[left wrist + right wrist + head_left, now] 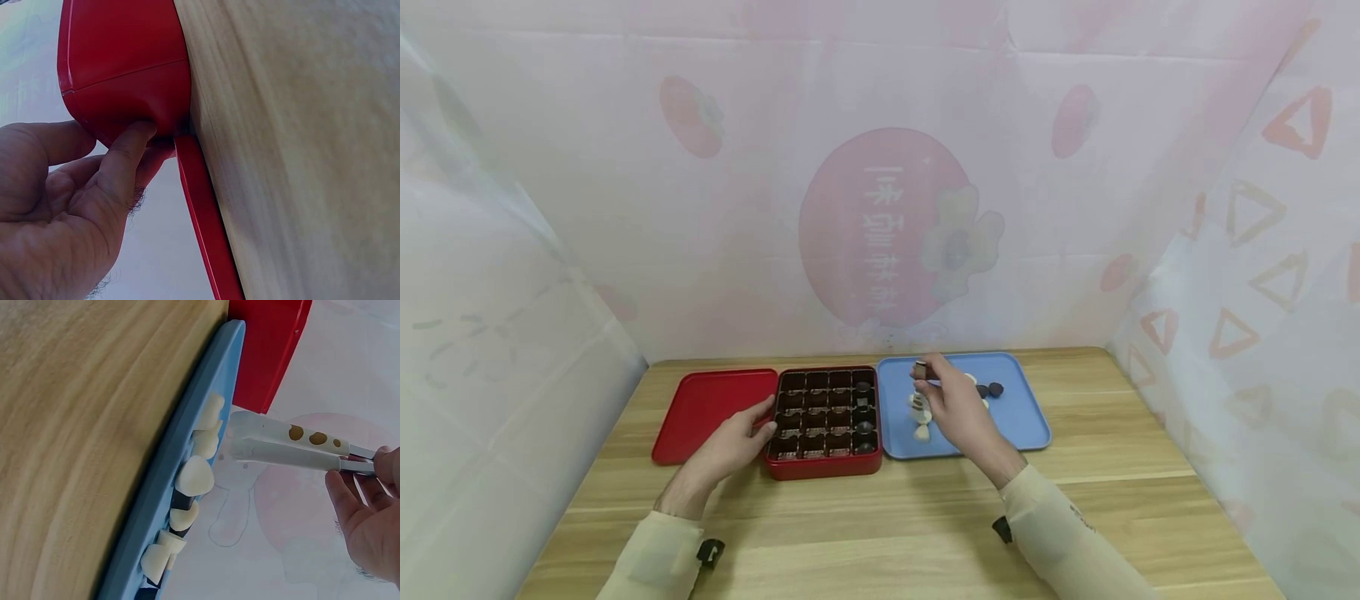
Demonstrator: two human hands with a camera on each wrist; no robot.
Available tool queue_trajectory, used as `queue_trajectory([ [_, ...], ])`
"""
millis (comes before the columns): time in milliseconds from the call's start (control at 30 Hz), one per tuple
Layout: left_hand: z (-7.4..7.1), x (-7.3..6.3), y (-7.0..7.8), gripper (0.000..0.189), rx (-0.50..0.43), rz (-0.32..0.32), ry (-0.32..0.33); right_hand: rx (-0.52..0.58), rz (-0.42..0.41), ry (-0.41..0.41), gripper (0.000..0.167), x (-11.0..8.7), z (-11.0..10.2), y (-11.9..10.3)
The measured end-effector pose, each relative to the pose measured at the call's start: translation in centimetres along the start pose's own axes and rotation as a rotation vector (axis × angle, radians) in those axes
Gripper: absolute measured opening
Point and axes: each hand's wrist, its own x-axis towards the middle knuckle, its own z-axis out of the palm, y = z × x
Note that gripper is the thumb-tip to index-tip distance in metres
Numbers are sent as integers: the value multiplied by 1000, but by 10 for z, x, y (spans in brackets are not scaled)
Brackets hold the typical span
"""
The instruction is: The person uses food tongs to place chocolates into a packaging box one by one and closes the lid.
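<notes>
My left hand [733, 442] touches the left side of a red box [824, 468]; in the left wrist view its fingertips lie against the outer wall and rim at a corner. Dark divided compartments fill the box, and the rightmost column holds dark round chocolates [864, 427]. My right hand [958, 404] grips a pair of tongs [300, 461] by their metal ends. Pale, brown-spotted arms point down over the blue tray [1022, 429], tips close together with nothing visible between them. Cream-coloured pieces [195, 476] and dark ones [996, 389] lie on the tray, partly hidden behind this hand.
A flat red lid [700, 414] lies left of the box, right up against it. The tray adjoins the box's right side. All stand toward the back of a wooden table [880, 533], with printed white curtains [760, 208] behind and on both sides.
</notes>
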Motion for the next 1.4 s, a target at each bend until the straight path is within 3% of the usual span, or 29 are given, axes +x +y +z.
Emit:
queue_trajectory([
  [667, 1, 1, -2, 65, 13, 3, 4, -94, 31, 48, 14, -1, 8, 20],
  [900, 0, 1, -2, 65, 25, 9, 5, -78, 44, 67, 10, 0, 9, 24],
  [1100, 0, 0, -2, 65, 34, 11, 6, -51, 11, 72, 10, 0, 8, 13],
  [1400, 1, 1, -3, 65, 31, 13, 8, -16, -107, 79, 16, -3, 6, -27],
])
